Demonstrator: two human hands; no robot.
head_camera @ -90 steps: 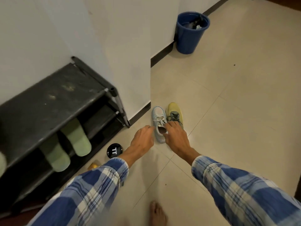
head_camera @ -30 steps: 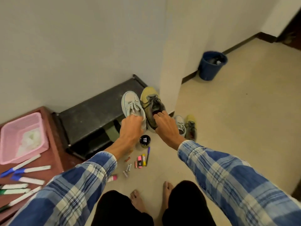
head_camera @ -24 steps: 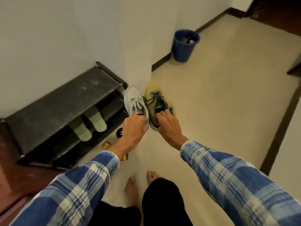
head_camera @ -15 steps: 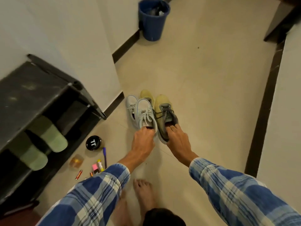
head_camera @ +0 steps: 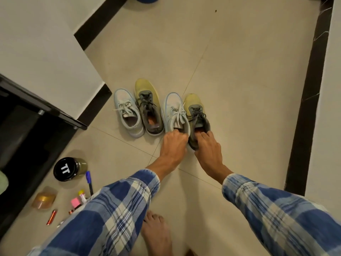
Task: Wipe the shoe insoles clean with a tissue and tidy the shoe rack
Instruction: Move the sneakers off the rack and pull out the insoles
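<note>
The step in hand, as I judge it, is the laying out of the shoes on the floor [head_camera: 239, 74] before any wiping. No tissue is visible in either hand or anywhere in the view.

The left hand [head_camera: 174, 145] is closed around the heel rim of a pale blue shoe [head_camera: 174, 109], with the fingers curled over the edge. The right hand [head_camera: 208, 150] grips the heel of a yellow shoe [head_camera: 195, 108], its fingertips hooked into the opening. The two held shoes touch each other side by side, toes pointing away from the person. They are well to the right of the shoe rack [head_camera: 27, 115]. I cannot tell if their soles already rest on the floor or are just above it.

A second pale blue shoe [head_camera: 127, 111] and a second yellow shoe [head_camera: 147, 106] stand together between the shoe rack and the held pair. A jar [head_camera: 65, 169] with a black lid stands just beside the front of the shoe rack.

The next move probably calls for letting go of both heels and then finding a tissue. After that one hand must steady a shoe while the other reaches inside to the insole.
</note>
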